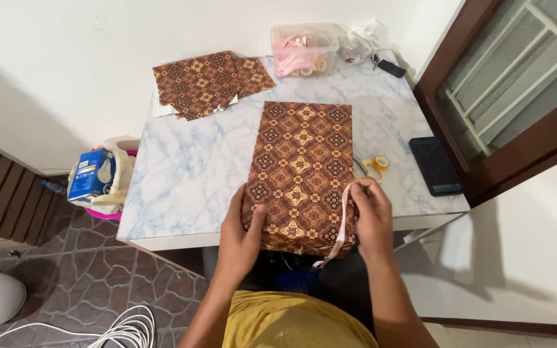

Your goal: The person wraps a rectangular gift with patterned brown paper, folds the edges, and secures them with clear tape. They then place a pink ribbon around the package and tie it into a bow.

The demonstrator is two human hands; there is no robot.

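On the wrapped box (301, 174), left fingers (256, 222) press flat; right fingers (356, 191) pinch pink ribbon (342, 225).

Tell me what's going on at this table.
A person is handling a box wrapped in brown patterned paper on a marble-look table. The left hand presses on its near corner, and the right hand pinches a pale pink ribbon running down its right edge. Leftover paper scraps lie at the far side.

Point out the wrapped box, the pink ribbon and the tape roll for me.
wrapped box (301, 164), head view, middle of its patterned top.
pink ribbon (342, 225), head view, strand along the box's right edge.
tape roll (380, 162), head view, its yellow ring.
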